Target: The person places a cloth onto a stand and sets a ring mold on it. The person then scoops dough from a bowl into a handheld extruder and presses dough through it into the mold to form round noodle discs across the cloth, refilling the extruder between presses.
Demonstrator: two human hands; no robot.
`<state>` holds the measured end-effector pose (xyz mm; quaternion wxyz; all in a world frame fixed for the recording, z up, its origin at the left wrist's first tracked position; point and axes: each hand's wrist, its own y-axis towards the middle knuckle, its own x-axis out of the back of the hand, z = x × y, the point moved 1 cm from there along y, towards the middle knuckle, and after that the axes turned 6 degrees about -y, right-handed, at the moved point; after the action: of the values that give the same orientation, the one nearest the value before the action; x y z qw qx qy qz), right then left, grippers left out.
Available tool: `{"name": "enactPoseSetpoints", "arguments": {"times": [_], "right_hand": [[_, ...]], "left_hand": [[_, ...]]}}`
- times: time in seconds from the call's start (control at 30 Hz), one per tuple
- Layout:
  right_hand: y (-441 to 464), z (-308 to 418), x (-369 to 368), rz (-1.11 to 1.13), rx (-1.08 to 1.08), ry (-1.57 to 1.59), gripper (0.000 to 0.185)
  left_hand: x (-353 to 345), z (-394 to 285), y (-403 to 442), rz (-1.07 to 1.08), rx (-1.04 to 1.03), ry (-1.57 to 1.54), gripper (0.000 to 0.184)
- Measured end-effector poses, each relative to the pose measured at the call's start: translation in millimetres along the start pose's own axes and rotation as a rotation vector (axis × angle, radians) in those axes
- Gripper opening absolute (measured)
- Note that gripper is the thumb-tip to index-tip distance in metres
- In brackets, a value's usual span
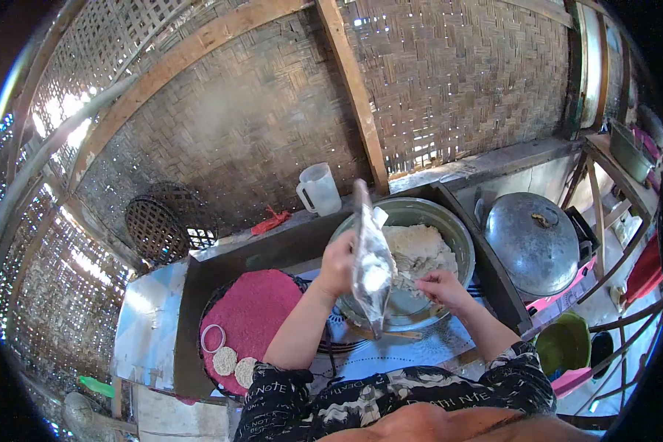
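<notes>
My left hand (337, 265) grips a shiny silvery thing (376, 276), thin and upright, seen nearly edge-on; I cannot tell whether it is a bag or a metal sheet. It hangs over the left part of a wide basin (470, 247). Inside the basin lies a crumbly white mass (423, 247), perhaps cooked rice. My right hand (449, 291) is over the basin's right side, fingertips pinched together at the edge of that mass. What the pinch holds is too small to make out. A light wooden stick (401, 335) lies by the basin's near rim.
A pink cloth-like round (261, 302) at left carries a white ring (213, 338) and round grainy cakes (225, 361). Behind stand a plastic jug (320, 193) and a red scrap (271, 221). A large lidded pot (530, 239) is to the right, a green bucket (563, 342) below it.
</notes>
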<state>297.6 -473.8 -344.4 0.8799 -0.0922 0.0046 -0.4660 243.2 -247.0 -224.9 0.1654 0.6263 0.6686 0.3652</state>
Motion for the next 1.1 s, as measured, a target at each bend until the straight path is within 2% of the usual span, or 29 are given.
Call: {"name": "enactPoseSetpoints", "arguments": {"times": [0.07,0.17,0.23,0.27,0.3,0.37,0.4,0.43,0.5,0.53,0.6,0.67,0.73,0.77,0.8,0.87,0.9,0.93,0.97,1.0,1.03,1.07,1.1], "right_hand": [[-2,3,-2,-0.009,-0.006,-0.014,0.024],[-8,18,-4,0.023,-0.021,-0.006,0.026],[-2,13,2,-0.069,0.086,-0.120,0.028],[3,10,8,-0.113,0.142,-0.180,0.030],[9,9,17,-0.204,0.164,-0.400,0.033],[3,17,25,-0.312,0.176,-0.762,0.029],[2,21,28,-0.363,0.193,-0.941,0.028],[13,6,30,-0.323,0.332,-1.077,0.041],[17,19,2,-0.120,0.357,-0.618,0.055],[17,28,-19,-0.011,0.352,-0.388,0.062],[6,63,-68,0.513,0.278,0.158,0.083],[-17,87,-125,0.915,0.040,0.602,0.095],[-54,118,-166,1.008,-0.241,0.822,0.095],[-55,118,-183,1.228,-0.180,1.005,0.089],[-60,119,-195,1.253,-0.151,0.951,0.082],[-68,131,-208,1.346,-0.129,0.819,0.073],[-62,124,-213,1.330,-0.151,0.856,0.075],[-53,116,-214,1.308,-0.170,0.891,0.077],[-46,116,-215,1.385,-0.022,0.949,0.081],[-54,130,-214,1.282,-0.013,1.008,0.083],[-60,143,-214,1.169,0.096,0.897,0.081],[-60,153,-218,1.049,0.203,0.786,0.080],[-50,155,-224,1.121,0.224,0.746,0.081]], "left_hand": [[-2,-6,0,0.198,-0.484,0.550,0.018],[0,-8,-2,0.294,-0.522,0.606,0.017],[8,-10,-5,0.288,-0.475,0.587,0.016],[17,-3,-9,0.161,-0.205,0.377,0.018],[25,-1,-13,-0.017,0.024,0.127,0.020],[50,-8,-14,-0.409,0.357,-0.482,0.023],[66,-25,-13,-0.595,0.444,-0.735,0.023],[87,-23,-20,-0.456,0.298,-0.775,0.022],[104,-45,-17,-0.388,0.014,-0.419,0.022],[103,-69,-18,-0.326,-0.158,-0.481,0.025],[115,-86,-26,-0.314,-0.151,-0.782,0.025],[121,-94,-35,-0.212,-0.193,-0.872,0.024],[122,-102,-49,-0.123,-0.207,-0.910,0.023],[122,-107,-55,-0.094,-0.204,-0.910,0.024],[124,-114,-63,-0.067,-0.197,-0.911,0.024],[137,-130,-85,-0.193,-0.160,-0.744,0.039],[150,-151,-103,-0.321,-0.103,-0.330,0.064],[167,-165,-117,-0.448,0.049,-0.405,0.065],[184,-179,-131,-0.584,0.191,-0.498,0.067],[187,-194,-143,-0.696,0.265,-0.308,0.060],[209,-189,-171,-0.370,0.118,0.003,0.057],[224,-193,-196,-0.212,0.166,0.085,0.053],[235,-202,-215,-0.051,0.197,0.169,0.052]]}}
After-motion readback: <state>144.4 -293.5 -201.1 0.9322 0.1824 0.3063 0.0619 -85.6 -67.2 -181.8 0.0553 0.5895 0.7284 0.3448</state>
